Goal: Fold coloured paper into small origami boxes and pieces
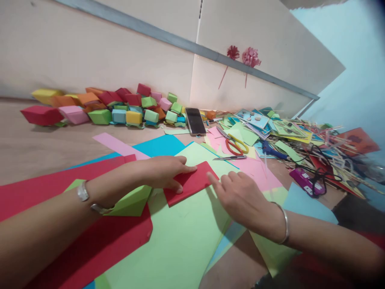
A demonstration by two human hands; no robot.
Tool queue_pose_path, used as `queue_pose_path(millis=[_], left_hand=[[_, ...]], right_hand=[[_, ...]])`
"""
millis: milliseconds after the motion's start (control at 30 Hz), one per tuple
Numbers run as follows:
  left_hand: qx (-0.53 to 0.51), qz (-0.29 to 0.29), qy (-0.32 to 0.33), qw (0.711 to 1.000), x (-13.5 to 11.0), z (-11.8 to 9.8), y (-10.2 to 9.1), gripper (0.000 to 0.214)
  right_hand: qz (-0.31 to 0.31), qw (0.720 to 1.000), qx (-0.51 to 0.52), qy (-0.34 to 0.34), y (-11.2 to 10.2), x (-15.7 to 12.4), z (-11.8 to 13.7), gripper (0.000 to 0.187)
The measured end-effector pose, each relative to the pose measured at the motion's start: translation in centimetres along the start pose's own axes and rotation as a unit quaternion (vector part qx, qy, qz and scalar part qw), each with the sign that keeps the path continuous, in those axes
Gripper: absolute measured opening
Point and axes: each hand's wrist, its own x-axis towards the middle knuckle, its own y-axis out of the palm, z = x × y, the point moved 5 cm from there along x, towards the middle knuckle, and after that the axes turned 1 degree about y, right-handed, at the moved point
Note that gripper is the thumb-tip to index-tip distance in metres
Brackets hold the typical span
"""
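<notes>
Our left hand [164, 171] lay, grip spread flat, on the red paper's [192, 184] left part, while our right hand [240, 196], grip open, touched its right corner.

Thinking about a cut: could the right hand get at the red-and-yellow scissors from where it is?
Probably yes. The scissors lie uncovered on flat paper just beyond the right hand, with nothing standing between them.
</notes>
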Motion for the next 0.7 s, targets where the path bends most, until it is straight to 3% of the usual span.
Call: queue_pose_path(millis=[100,167,333,500,700], left_hand=[[0.003,-0.005,0.001,1.0,0.0,-0.1,0.0,0.068],[0.007,-0.004,0.002,1.0,-0.1,-0.2,0.0,0.068],[0.013,0.007,-0.008,1.0,-0.4,-0.5,-0.3,0.067],[0.018,0.015,-0.017,1.0,-0.5,-0.8,-0.6,0.069],[0.028,0.0,0.001,1.0,-0.3,-0.6,-0.3,0.069]], right_hand=[[-0.065,0.997,0.035,-0.036,0.4,0.9,2.1,0.021],[-0.074,0.995,0.055,-0.034,1.2,1.1,2.8,0.022],[-0.104,0.99,0.071,-0.062,1.1,0.3,2.5,0.022],[-0.083,0.983,0.134,-0.098,0.7,0.8,1.9,0.024],[-0.06,0.97,0.185,-0.145,0.3,1.1,3.0,0.025]])
